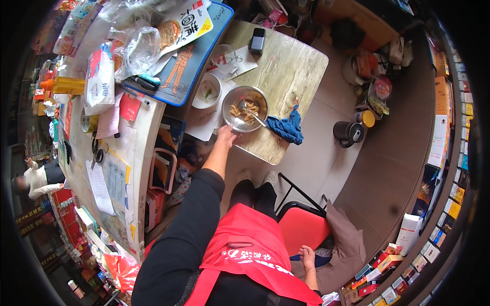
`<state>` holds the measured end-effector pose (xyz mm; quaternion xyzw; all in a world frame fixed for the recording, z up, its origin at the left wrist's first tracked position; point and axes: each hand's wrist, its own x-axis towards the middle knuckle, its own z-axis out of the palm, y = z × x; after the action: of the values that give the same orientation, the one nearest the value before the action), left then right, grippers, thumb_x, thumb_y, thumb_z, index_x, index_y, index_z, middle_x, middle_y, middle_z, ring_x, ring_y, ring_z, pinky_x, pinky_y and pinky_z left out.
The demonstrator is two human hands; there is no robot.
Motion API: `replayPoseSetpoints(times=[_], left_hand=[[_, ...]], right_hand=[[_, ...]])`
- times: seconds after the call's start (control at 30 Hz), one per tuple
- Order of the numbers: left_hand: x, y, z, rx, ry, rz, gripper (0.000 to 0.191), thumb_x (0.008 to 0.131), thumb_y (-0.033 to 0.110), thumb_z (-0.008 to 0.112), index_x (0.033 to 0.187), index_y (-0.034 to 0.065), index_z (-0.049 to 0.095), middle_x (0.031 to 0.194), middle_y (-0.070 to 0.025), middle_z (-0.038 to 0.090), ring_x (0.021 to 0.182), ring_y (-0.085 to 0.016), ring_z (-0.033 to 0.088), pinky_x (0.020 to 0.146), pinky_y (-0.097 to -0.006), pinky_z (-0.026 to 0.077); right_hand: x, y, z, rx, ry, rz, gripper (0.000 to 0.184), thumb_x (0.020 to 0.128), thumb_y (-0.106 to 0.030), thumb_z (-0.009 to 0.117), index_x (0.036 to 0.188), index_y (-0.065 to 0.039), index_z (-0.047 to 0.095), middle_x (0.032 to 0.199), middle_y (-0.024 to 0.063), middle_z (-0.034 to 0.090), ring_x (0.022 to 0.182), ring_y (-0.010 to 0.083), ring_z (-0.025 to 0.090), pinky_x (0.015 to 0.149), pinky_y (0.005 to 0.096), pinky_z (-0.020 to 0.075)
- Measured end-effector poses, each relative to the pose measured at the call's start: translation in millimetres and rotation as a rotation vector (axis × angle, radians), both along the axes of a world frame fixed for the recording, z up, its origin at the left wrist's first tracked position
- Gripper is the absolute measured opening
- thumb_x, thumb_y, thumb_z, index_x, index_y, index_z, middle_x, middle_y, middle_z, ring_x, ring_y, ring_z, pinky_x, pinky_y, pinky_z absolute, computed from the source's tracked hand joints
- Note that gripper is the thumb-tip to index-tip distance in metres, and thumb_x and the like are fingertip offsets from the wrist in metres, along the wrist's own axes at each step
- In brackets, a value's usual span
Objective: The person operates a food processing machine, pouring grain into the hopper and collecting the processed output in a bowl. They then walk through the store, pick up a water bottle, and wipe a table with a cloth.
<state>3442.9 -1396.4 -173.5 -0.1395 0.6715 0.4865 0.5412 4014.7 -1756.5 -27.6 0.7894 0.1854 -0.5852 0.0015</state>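
My left hand (226, 135) grips the near rim of a stainless steel bowl (234, 121) on the small wood-grain table. Strips of brownish food (250, 109) lie in the bowl, and a metal spoon (257, 118) leans in them with its handle over the rim. A crumpled blue cloth (288, 127) lies right of the bowl. To its left stands a white bowl (206, 91) with a bit of something green inside. My right hand (307, 258) hangs low by the red-seated chair (304, 229), its fingers loosely curled and nothing visible in them.
A black phone-like device (257, 41) and papers lie on the wood-grain table (294, 61). The cluttered counter (130, 153) at left holds scissors (98, 153) and a tissue pack (100, 80). A dark kettle (348, 133) stands right. Someone in a light top (37, 179) is at far left.
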Motion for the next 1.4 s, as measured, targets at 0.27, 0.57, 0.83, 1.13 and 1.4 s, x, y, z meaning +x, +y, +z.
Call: replayPoseSetpoints(times=[0.27,0.57,0.83,1.13,1.4], left_hand=[[16.5,18.3,32.0,0.17,0.267,-0.062,0.018,0.09,0.003,0.066,0.1,0.0046,0.051,0.092,-0.0057,0.057,0.077,-0.017,0.063,0.062,-0.0335,0.064],[-50.8,-6.0,46.4,0.453,0.11,0.308,0.016,0.089,0.001,0.067,0.097,0.0052,0.054,0.086,-0.0094,0.065,0.071,-0.022,0.067,0.066,-0.0354,0.063],[-100.7,13.1,27.5,0.348,0.112,0.548,0.013,0.091,0.0,0.066,0.099,-0.0015,0.056,0.086,-0.0166,0.066,0.074,-0.028,0.068,0.069,-0.0377,0.061],[-60.0,-31.3,32.0,0.238,0.054,0.172,0.028,0.098,0.024,0.064,0.12,0.0127,0.052,0.104,-0.0087,0.064,0.081,-0.023,0.067,0.064,-0.0336,0.056],[99.3,-43.5,54.9,0.304,0.905,-0.901,0.057,0.084,0.017,0.074,0.137,0.0184,0.055,0.13,-0.0151,0.057,0.12,-0.031,0.054,0.101,-0.0418,0.045]], right_hand=[[-23.5,-0.6,-1.3,0.025,0.096,-0.057,0.024,0.103,-0.016,0.048,0.119,-0.007,0.063,0.102,0.0051,0.069,0.081,0.0135,0.067,0.066,0.0258,0.0499],[-40.5,13.3,-17.4,0.083,0.159,-0.067,0.023,0.103,-0.015,0.049,0.118,-0.006,0.063,0.101,0.0057,0.069,0.079,0.012,0.066,0.066,0.0247,0.0498],[-68.7,93.9,-45.3,0.228,0.26,0.126,0.035,0.105,-0.03,0.049,0.128,-0.006,0.06,0.115,0.0074,0.068,0.096,0.02,0.068,0.083,0.0327,0.0536],[-172.0,268.5,-16.9,0.336,0.84,-0.337,0.067,0.103,-0.057,0.04,0.149,-0.007,0.04,0.148,0.0117,0.047,0.13,0.0254,0.051,0.104,0.0388,0.0441],[-195.2,307.5,-45.0,0.513,0.696,-0.365,0.057,0.104,-0.049,0.044,0.144,-0.009,0.045,0.14,0.0094,0.053,0.125,0.0248,0.055,0.101,0.0387,0.0447]])
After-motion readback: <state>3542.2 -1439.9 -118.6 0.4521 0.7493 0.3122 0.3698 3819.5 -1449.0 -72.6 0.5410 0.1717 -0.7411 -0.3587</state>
